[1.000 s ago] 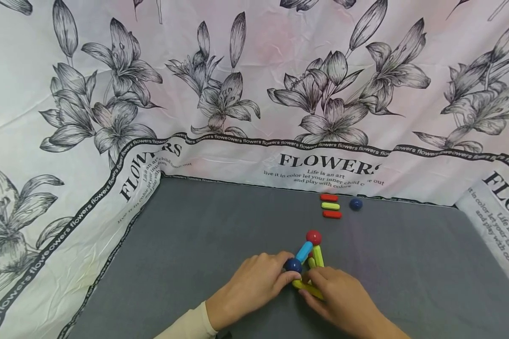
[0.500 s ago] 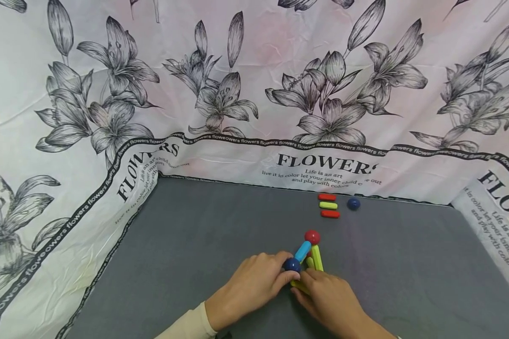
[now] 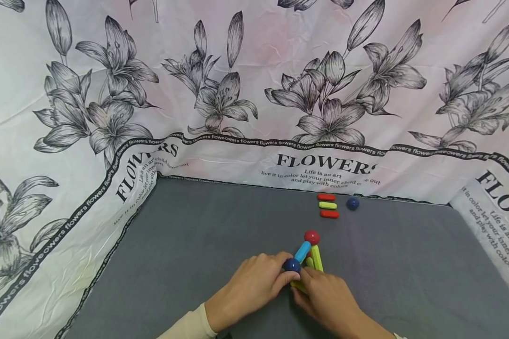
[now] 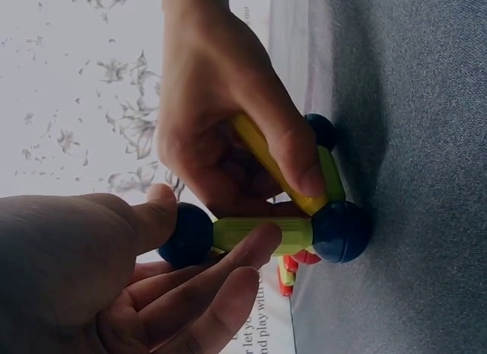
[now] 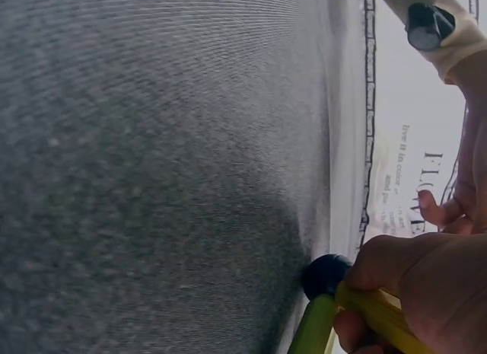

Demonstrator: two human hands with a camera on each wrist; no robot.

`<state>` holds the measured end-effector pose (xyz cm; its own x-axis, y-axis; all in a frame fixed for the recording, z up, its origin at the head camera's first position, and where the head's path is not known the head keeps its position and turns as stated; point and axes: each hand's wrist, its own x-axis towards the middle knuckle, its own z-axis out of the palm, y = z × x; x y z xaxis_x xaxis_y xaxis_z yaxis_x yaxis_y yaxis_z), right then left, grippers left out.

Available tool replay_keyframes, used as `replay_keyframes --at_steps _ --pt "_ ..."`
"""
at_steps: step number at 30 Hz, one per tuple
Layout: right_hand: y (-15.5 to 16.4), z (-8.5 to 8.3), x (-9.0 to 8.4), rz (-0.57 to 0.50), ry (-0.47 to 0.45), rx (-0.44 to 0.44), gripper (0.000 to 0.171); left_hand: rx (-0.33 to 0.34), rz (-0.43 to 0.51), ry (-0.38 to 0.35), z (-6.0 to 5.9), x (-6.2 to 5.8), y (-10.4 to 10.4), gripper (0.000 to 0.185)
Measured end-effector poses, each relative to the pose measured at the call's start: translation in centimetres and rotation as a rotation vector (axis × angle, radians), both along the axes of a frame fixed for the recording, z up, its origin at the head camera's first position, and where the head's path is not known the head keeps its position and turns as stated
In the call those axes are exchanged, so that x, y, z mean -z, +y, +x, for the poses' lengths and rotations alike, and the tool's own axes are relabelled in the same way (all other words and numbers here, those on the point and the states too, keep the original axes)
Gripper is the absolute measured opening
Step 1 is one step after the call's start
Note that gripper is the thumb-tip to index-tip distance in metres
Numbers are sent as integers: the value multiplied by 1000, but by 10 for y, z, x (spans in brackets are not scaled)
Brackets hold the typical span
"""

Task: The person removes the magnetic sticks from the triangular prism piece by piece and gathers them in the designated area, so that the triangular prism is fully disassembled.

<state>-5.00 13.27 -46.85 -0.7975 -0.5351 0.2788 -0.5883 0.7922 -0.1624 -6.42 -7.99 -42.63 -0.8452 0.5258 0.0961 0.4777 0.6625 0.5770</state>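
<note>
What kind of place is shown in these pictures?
Probably a small tabletop set up for play or recording: a grey cloth surface, a flower-printed sheet hung around it as a backdrop, and toy sticks and balls that both hands are joining.

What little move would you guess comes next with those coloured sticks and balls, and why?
Probably seating the yellow stick onto a ball. The right hand grips that stick, whose end lies at the dark blue ball on the grey mat, while the left hand pinches another blue ball of the frame. Whether it has already joined, I cannot tell.
</note>
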Motion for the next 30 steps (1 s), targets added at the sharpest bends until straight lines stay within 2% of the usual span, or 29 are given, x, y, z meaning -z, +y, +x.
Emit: replay_keyframes --at_steps 7,11,14,19,22,24,30 --pt "0 -2 1 -5 -5 5 21 -2 -6 9 0 -1 1 40" --pt "2 0 1 -9 -46 5 21 -5 -7 -4 1 -1 1 40" --pt "6 2 -2 -11 -117 1 21 -9 -7 -10 2 -1 1 41" --pt "16 3 -15 -29 -308 41 21 -12 1 -34 2 0 1 40" --pt "24 2 -23 -36 -359 64 24 -18 4 -43 1 0 1 39" --pt "30 2 -28 -43 -361 66 24 -21 -1 -43 2 -1 2 38" --pt "54 3 -46 -79 -280 118 27 -28 -9 -59 1 -1 2 37"
